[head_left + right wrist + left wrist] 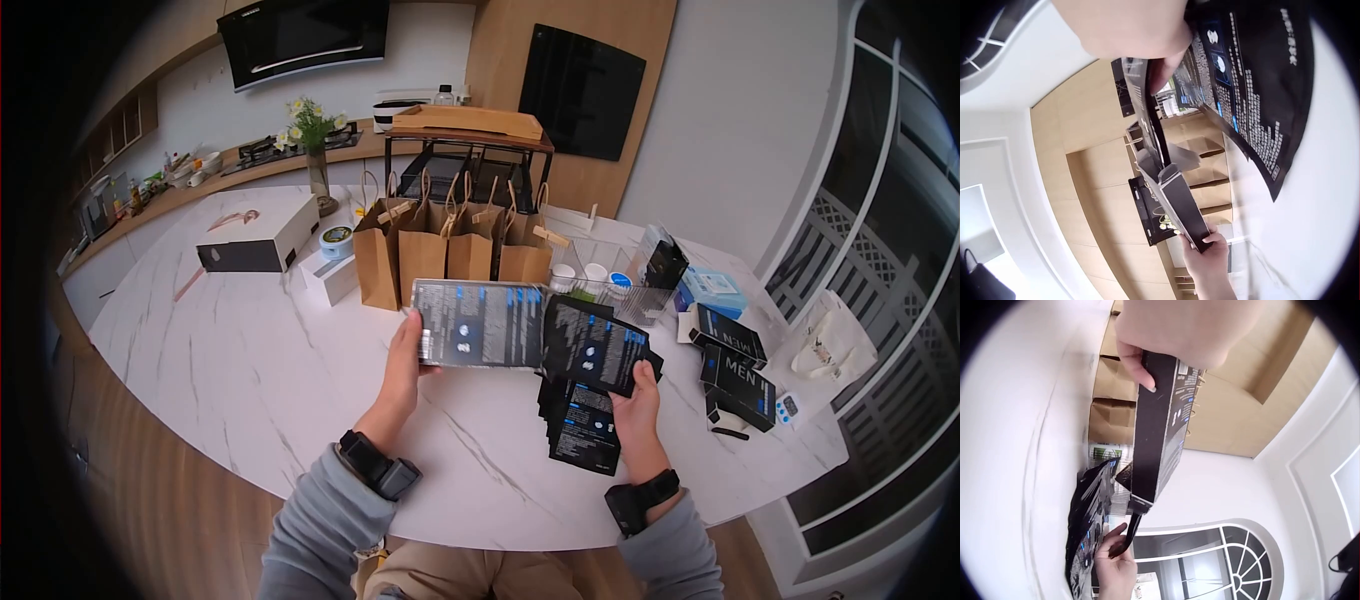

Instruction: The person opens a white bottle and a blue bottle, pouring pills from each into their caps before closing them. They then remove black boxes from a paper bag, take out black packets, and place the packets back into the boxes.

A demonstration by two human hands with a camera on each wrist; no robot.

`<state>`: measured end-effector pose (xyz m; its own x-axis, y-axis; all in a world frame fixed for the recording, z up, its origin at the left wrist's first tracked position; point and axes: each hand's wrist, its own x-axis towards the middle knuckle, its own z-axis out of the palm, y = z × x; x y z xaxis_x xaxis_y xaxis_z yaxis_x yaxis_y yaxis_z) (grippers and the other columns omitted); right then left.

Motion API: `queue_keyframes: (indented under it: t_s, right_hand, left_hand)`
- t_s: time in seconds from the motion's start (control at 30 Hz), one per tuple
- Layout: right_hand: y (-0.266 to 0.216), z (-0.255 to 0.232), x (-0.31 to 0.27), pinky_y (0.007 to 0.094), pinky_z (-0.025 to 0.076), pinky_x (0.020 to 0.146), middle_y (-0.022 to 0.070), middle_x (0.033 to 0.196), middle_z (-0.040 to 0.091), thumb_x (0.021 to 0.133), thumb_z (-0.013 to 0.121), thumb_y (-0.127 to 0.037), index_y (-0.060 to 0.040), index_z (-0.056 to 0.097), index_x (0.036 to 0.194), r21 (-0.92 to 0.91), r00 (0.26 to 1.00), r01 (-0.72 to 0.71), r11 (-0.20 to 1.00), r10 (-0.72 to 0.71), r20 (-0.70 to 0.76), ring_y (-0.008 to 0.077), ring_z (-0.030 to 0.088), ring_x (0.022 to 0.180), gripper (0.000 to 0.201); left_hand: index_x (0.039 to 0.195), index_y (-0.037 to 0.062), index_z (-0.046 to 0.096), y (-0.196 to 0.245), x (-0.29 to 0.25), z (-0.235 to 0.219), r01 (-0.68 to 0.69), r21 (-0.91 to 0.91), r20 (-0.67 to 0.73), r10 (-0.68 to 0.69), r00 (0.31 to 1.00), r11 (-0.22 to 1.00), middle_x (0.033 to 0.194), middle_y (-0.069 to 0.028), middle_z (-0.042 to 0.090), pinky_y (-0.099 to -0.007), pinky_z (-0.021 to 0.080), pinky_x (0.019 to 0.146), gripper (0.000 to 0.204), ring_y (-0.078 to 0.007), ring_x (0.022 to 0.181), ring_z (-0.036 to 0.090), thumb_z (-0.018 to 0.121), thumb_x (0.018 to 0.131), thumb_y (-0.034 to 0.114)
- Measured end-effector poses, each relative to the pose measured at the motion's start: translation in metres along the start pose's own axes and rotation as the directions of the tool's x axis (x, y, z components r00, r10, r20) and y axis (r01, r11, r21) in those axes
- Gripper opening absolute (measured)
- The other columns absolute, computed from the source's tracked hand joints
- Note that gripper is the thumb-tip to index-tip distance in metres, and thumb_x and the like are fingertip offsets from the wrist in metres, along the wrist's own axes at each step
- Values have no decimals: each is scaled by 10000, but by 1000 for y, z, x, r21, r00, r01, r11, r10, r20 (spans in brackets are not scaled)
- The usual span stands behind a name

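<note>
My left hand [402, 365] grips a flat black printed box [480, 325] by its left end, raised above the table. The box's right end is open, and its end flaps stand out in the right wrist view. In my right hand [640, 408] is a flat black sachet [597, 345], pinched at its outer edge. The sachet's far edge goes into the box's open end [1163, 175]. Beneath the right hand, several more black sachets [583, 435] lie in an overlapping pile on the white marbled table.
Brown paper bags [425, 250] stand behind the box. To the right are a clear bin [648, 300], two black MEN boxes [745, 383], a small timer [789, 406] and a white bag [830, 345]. A white box [265, 225] and flower vase [318, 180] stand left.
</note>
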<state>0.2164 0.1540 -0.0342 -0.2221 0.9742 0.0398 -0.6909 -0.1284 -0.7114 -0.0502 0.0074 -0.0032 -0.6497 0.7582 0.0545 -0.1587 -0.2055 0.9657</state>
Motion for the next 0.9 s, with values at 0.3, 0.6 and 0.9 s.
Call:
queue_keyframes:
  t_s: [0.3, 0.6, 0.9]
  right_hand:
    - [-2, -25, 20, 294, 476, 719, 149, 1024, 573, 915, 381, -330, -85, 474, 1009, 300, 987, -160, 941, 159, 27, 229, 588, 877, 279]
    - [-17, -5, 5, 281, 509, 681, 224, 1233, 468, 901, 321, -300, -107, 389, 1094, 313, 996, -12, 950, -16, 85, 243, 586, 943, 281]
    - [-23, 18, -10, 270, 503, 578, 225, 1183, 499, 896, 335, -238, -113, 88, 1350, -165, 944, 329, 930, -319, 80, 250, 621, 735, 532]
  left_hand:
    - [937, 113, 565, -10, 10, -6, 108, -398, 47, -97, 994, 911, 716, 13, 608, -206, 347, 388, 388, -75, 526, 521, 397, 896, 459]
    - [950, 111, 577, -21, 9, 3, 232, -370, 203, -166, 965, 899, 670, 31, 595, -198, 304, 380, 416, -51, 486, 493, 387, 894, 476]
    - [932, 99, 576, -19, 6, 3, 191, -211, 196, -150, 969, 959, 640, 31, 576, -189, 320, 386, 430, -51, 469, 469, 367, 901, 472]
